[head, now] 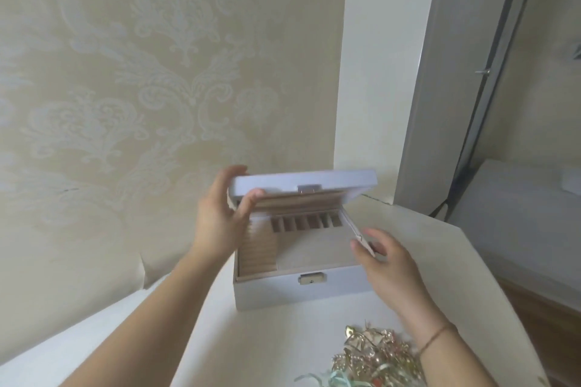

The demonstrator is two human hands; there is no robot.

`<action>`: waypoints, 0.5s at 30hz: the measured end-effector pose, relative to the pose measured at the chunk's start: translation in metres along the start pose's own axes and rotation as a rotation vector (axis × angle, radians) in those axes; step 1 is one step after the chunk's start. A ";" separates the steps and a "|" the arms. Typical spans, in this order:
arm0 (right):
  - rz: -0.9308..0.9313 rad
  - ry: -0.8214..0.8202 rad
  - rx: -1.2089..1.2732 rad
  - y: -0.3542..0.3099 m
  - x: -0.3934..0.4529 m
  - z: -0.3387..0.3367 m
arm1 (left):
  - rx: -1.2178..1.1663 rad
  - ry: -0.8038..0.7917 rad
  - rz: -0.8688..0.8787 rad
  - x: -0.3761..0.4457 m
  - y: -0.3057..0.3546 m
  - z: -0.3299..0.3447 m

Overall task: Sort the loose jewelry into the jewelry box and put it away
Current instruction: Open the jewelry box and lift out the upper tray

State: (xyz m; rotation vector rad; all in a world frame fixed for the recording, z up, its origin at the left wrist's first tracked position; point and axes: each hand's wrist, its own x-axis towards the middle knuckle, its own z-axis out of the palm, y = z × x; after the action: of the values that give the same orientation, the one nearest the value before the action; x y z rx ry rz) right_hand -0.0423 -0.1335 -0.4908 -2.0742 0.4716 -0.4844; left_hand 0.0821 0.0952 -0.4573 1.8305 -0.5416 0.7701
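A pale grey jewelry box (270, 291) stands on a white table, its lid (305, 182) half raised. My left hand (220, 217) grips the lid's left front corner, thumb under the edge and fingers behind it. Inside, a beige lining shows ring rolls on the left, a row of small slots at the back and one flat compartment. My right hand (382, 258) touches the box's right side with fingers relaxed, next to a thin strap that links lid and box. A heap of loose gold jewelry (374, 358) lies on the table in front, near my right wrist.
The white table (440, 248) stands against a patterned cream wall (141, 88) on the left. Its right edge drops off to a wooden floor. A grey door or cabinet panel (446, 72) rises at the right. Pale green ribbon (330, 378) lies beside the jewelry heap.
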 end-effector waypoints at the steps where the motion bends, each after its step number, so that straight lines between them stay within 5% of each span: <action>1: -0.021 -0.016 -0.016 0.003 0.002 0.004 | -0.002 -0.009 -0.010 0.014 0.003 0.002; 9: -0.153 0.026 -0.287 0.007 -0.022 -0.018 | 0.017 0.069 -0.130 0.072 0.004 0.006; 15: -0.590 -0.140 -0.462 0.011 -0.034 -0.026 | 0.361 -0.069 -0.119 0.054 0.001 -0.001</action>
State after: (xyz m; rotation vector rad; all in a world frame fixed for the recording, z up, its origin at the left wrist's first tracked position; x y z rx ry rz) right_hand -0.0855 -0.1401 -0.4927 -2.6783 -0.1458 -0.6027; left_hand 0.1191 0.0950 -0.4172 2.2075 -0.3487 0.7617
